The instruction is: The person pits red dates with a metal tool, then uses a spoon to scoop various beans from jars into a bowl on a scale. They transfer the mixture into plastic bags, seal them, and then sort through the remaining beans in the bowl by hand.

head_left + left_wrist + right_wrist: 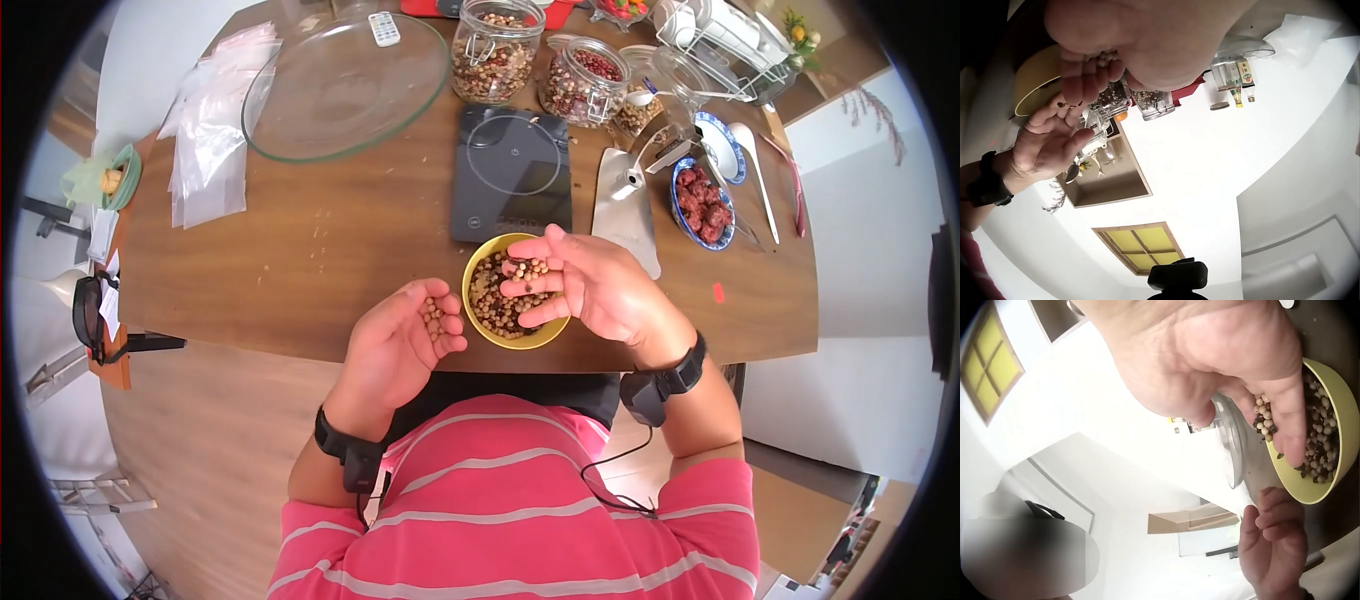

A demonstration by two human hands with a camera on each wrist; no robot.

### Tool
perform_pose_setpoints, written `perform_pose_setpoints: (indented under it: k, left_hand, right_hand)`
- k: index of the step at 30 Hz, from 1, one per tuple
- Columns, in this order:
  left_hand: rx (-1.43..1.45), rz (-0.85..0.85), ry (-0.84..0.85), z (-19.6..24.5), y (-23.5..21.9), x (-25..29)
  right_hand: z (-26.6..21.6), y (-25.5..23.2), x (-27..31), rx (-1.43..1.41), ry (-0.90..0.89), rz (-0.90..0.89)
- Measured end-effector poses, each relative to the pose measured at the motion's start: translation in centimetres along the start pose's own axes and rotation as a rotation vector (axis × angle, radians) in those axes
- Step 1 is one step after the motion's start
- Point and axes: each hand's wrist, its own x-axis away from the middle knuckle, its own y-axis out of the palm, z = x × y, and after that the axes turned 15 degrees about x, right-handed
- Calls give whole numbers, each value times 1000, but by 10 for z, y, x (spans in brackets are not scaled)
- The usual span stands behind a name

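A yellow bowl [519,344], near the table's front edge, contains pale round beans [1322,415] mixed with dark bits. Over its right side is my right hand [600,290], palm up with fingers extended and slightly spread. A small heap of beans and dark bits [1264,419] lies on those fingers, as the right wrist view shows. To the left of the bowl my left hand [385,335] is cupped, its fingers curled round several pale beans [432,318]. Its fingertips are close to the bowl's rim.
Behind the bowl lies a black kitchen scale [513,165]. Glass jars [495,65] of beans stand at the back, beside a large glass dish [340,100]. Plastic bags [210,150] lie left. A blue-patterned bowl of dark red pieces [703,205] and a metal plate [625,215] are right.
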Motion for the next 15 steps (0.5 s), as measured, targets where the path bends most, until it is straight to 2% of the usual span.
perform_pose_setpoints:
  k: [5,11,15]
  left_hand:
    - [-2,-3,3,0,1,-3]
    - [-6,-30,22,2,6,-5]
    - [11,-29,25,3,7,-6]
  right_hand:
    - [15,-2,4,-182,-58,-8]
    - [26,4,3,-231,-160,54]
    - [24,3,2,-275,-148,19]
